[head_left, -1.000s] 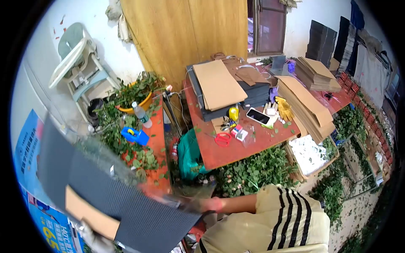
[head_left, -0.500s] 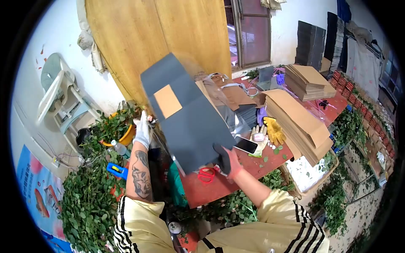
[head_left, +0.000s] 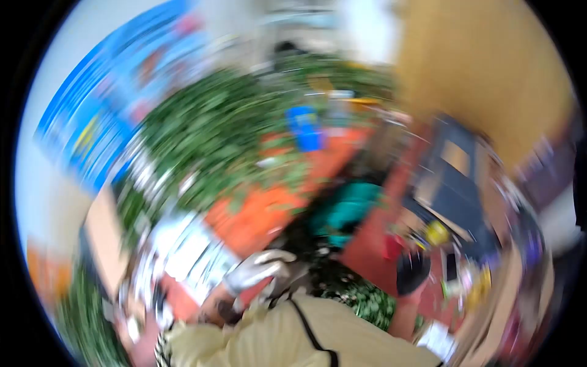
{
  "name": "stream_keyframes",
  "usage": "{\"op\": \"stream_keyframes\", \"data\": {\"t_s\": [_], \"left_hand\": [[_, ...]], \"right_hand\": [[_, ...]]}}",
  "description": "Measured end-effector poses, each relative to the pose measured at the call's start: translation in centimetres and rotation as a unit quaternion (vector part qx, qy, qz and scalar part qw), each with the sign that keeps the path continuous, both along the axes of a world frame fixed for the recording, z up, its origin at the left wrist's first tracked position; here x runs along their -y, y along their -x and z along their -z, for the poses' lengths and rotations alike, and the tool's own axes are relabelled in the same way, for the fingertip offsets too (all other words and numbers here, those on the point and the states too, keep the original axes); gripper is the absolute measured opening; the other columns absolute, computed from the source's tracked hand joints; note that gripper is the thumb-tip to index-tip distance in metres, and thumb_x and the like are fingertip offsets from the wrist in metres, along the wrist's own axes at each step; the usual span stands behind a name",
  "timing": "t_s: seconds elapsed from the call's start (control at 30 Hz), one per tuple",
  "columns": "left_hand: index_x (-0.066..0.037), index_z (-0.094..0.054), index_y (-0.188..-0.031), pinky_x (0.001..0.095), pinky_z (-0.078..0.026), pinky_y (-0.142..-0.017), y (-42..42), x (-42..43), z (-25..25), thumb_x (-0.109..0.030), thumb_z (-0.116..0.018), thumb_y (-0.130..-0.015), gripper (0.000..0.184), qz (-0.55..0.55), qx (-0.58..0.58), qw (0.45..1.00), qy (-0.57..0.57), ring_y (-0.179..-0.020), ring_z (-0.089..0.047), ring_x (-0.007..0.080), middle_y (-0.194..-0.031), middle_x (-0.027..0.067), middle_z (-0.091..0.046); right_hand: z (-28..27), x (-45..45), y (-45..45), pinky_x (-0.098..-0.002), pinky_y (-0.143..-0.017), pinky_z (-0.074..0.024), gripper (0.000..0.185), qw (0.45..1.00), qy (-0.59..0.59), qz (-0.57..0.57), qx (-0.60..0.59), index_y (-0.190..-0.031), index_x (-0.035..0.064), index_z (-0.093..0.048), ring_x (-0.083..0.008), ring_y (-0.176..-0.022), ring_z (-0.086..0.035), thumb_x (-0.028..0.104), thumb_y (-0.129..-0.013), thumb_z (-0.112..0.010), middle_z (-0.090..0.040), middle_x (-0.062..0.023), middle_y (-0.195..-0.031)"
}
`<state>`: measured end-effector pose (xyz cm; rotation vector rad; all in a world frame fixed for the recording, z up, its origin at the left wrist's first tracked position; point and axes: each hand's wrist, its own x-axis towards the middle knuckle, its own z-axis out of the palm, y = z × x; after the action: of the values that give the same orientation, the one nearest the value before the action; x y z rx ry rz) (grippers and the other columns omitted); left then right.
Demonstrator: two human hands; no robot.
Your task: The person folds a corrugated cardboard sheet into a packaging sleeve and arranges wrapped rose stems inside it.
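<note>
The whole view is smeared by motion. My left hand (head_left: 260,270), in a white glove, is low in the middle, in front of my body, with its fingers loosely bent and apart and nothing visible in them. Beside it is a pale, shiny stack of sheets (head_left: 183,254). My right hand (head_left: 413,273), in a dark glove, is over the red table (head_left: 370,254) with its fingers stretched out, and I see nothing held. Beyond it, the dark grey cardboard sheet (head_left: 455,194) with a tan rectangle lies on the table. A red item (head_left: 393,246) is beside the right hand.
Leafy green stems (head_left: 214,122) are heaped over an orange surface (head_left: 260,220) on the left. A blue tool (head_left: 304,128) and a bottle (head_left: 340,110) are among them. Green material (head_left: 348,211) hangs by the table. A phone (head_left: 451,266) and brown cardboard (head_left: 504,300) are at right.
The view has swung left. Both hands have let go of the grey cardboard sheet, which now lies on the table. My left hand has drawn back toward my body.
</note>
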<state>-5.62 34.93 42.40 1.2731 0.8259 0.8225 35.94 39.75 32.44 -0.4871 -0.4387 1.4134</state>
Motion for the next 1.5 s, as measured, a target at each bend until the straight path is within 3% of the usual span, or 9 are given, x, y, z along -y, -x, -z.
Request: {"op": "stream_keyframes", "data": {"t_s": [0.2, 0.4, 0.53, 0.63, 0.77, 1.07, 1.2, 1.37, 1.5], "left_hand": [[-0.002, -0.056, -0.112, 0.022, -0.046, -0.06, 8.1, 12.7, -2.2, -0.032, -0.054, -0.092, 0.036, -0.243, -0.02, 0.965, 0.097, -0.069, -0.057, 0.0102, -0.079, 0.003, -0.059], [0.001, -0.057, -0.111, 0.0273, -0.049, -0.071, 20.4, 25.0, -3.1, -0.027, -0.064, -0.085, 0.038, -0.452, -0.063, 0.888, 0.046, -0.081, -0.061, 0.0138, -0.088, 0.0062, -0.063], [-0.005, -0.051, -0.119, 0.0279, -0.048, -0.073, 37.9, 32.3, 7.7, -0.026, -0.067, -0.08, 0.047, -0.78, -0.348, 0.515, -0.068, -0.088, -0.058, 0.0184, -0.102, 0.0077, -0.059], [-0.019, -0.032, -0.13, 0.0406, -0.041, -0.074, 43.9, 36.0, 8.1, -0.04, -0.063, -0.081, 0.062, -0.921, 0.024, 0.359, 0.147, -0.091, -0.05, 0.0137, -0.114, -0.0038, -0.047], [-0.015, -0.054, -0.091, 0.0324, -0.046, -0.067, 48.0, 37.1, 12.7, -0.025, -0.056, -0.089, 0.01, -0.826, 0.292, 0.482, 0.003, -0.074, -0.055, 0.0173, -0.08, -0.0011, -0.054], [-0.013, -0.052, -0.115, 0.0362, -0.048, -0.075, 43.2, 31.6, 7.5, -0.04, -0.054, -0.088, 0.039, -0.769, 0.464, 0.422, -0.128, -0.096, -0.057, 0.0192, -0.111, 0.0015, -0.059], [-0.004, -0.053, -0.113, 0.0325, -0.05, -0.069, 48.0, 33.3, 10.4, -0.02, -0.055, -0.086, 0.031, -0.888, -0.022, 0.451, -0.088, -0.09, -0.059, 0.0166, -0.104, 0.0052, -0.06], [0.002, -0.056, -0.106, 0.0288, -0.05, -0.068, 44.1, 36.8, -14.1, -0.003, -0.051, -0.079, 0.028, -0.86, -0.124, 0.467, -0.164, -0.075, -0.06, 0.0169, -0.091, 0.0072, -0.063], [-0.005, -0.056, -0.115, 0.0296, -0.05, -0.075, 34.4, 33.0, -26.8, -0.002, -0.047, -0.081, 0.035, -0.664, -0.657, 0.35, -0.078, -0.088, -0.064, 0.017, -0.101, 0.0132, -0.065]], "right_hand": [[0.7, 2.1, 21.0, -0.0337, -0.083, -0.0479, 0.029, 0.868, 0.063, -0.435, 0.232, -0.114, 0.0015, -0.054, -0.0222, -0.09, -0.061, 0.014, -0.088, -0.05, -0.064, -0.01, -0.099], [-3.6, 2.8, 32.8, -0.032, -0.08, -0.0484, 0.024, 0.77, -0.082, -0.545, 0.321, -0.105, -0.0019, -0.058, -0.0205, -0.085, -0.062, 0.011, -0.085, -0.054, -0.065, -0.0119, -0.092], [-5.0, 5.1, 39.4, -0.0319, -0.082, -0.0475, 0.026, 0.765, -0.056, -0.56, 0.314, -0.108, -0.0016, -0.056, -0.0202, -0.087, -0.061, 0.013, -0.086, -0.056, -0.065, -0.0123, -0.092], [-5.0, 7.8, 44.1, -0.0333, -0.082, -0.0478, 0.028, 0.761, -0.04, -0.572, 0.304, -0.11, -0.0013, -0.053, -0.0212, -0.087, -0.061, 0.014, -0.086, -0.056, -0.064, -0.0126, -0.095], [-4.7, 9.9, 49.1, -0.0349, -0.081, -0.0485, 0.028, 0.761, -0.008, -0.59, 0.269, -0.112, -0.0019, -0.053, -0.0228, -0.089, -0.061, 0.01, -0.086, -0.056, -0.063, -0.0138, -0.098], [-8.1, 11.2, 55.9, -0.0406, -0.084, -0.0492, 0.027, 0.697, -0.144, -0.612, 0.345, -0.112, -0.0019, -0.052, -0.027, -0.091, -0.061, 0.01, -0.088, -0.053, -0.062, -0.0151, -0.097], [-9.9, 11.1, 57.5, -0.0382, -0.085, -0.0483, 0.029, 0.639, -0.145, -0.678, 0.335, -0.113, -0.0023, -0.052, -0.0251, -0.093, -0.061, 0.01, -0.086, -0.055, -0.063, -0.0142, -0.098], [-5.9, 7.8, 56.1, -0.0356, -0.087, -0.0465, 0.033, 0.659, -0.134, -0.676, 0.303, -0.112, -0.0023, -0.053, -0.0227, -0.094, -0.061, 0.012, -0.084, -0.06, -0.063, -0.0144, -0.102], [-13.0, 7.2, 57.6, -0.0314, -0.087, -0.045, 0.04, 0.58, -0.459, -0.618, 0.267, -0.113, -0.0015, -0.054, -0.0228, -0.099, -0.058, -0.004, -0.073, -0.063, -0.059, -0.0125, -0.11]]}}
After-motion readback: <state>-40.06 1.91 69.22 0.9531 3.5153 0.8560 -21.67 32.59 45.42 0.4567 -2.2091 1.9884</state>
